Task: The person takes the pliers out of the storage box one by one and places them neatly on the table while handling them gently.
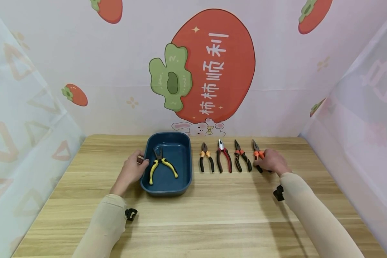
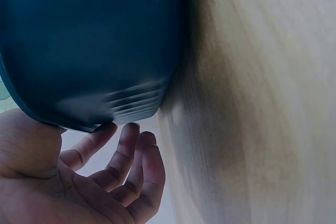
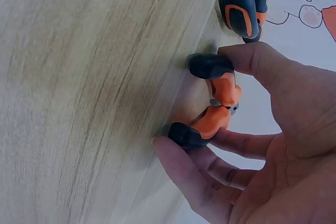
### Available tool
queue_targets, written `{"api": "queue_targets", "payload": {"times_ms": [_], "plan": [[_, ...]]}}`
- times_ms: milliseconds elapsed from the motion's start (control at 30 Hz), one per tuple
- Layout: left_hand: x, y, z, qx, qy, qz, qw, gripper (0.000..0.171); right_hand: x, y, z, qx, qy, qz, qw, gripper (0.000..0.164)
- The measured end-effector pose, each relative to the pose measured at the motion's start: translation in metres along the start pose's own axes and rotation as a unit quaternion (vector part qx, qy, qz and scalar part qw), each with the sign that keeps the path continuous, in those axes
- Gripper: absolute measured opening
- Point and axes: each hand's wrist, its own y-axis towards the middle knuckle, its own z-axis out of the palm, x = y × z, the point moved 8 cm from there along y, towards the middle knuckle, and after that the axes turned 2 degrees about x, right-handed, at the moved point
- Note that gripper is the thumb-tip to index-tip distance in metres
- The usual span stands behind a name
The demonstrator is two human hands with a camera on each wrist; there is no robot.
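My left hand (image 1: 135, 168) pinches the left rim of a dark blue rectangular tray (image 1: 189, 168), thumb over the edge and fingertips against the outer wall. Inside that tray lies a pair of yellow-handled pliers (image 1: 162, 161), its handles spread toward me. At the right end of a row, my right hand (image 1: 273, 161) grips orange-and-black needle-nose pliers (image 1: 256, 146) by the handles. The right wrist view shows thumb on one black handle (image 3: 210, 66) and fingers around the other. The pliers' tip points to the back wall.
Left of the gripped pliers lie black-and-orange pliers (image 1: 242, 156), red-handled pliers (image 1: 224, 156) and pliers with yellow-orange and black handles (image 1: 206, 157). They rest on a wooden table (image 1: 206, 218). A printed cloth (image 1: 116, 64) rises behind, with more cloth at both sides.
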Motion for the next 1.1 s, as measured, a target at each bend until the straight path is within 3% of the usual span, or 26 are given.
{"api": "queue_targets", "payload": {"times_ms": [367,667,1100], "plan": [[-0.001,-0.001,0.0,0.002,-0.004,-0.002,1.0,0.023,0.001,-0.009,-0.003,0.025,0.019,-0.006,0.999,0.044],[-0.002,0.0,0.0,0.003,-0.003,0.0,1.0,0.024,0.011,-0.016,-0.012,0.011,0.001,-0.014,1.0,0.041],[-0.004,0.0,-0.002,0.004,0.01,0.017,0.9998,0.024,0.066,-0.039,-0.026,-0.048,-0.026,-0.075,0.996,0.038]]}}
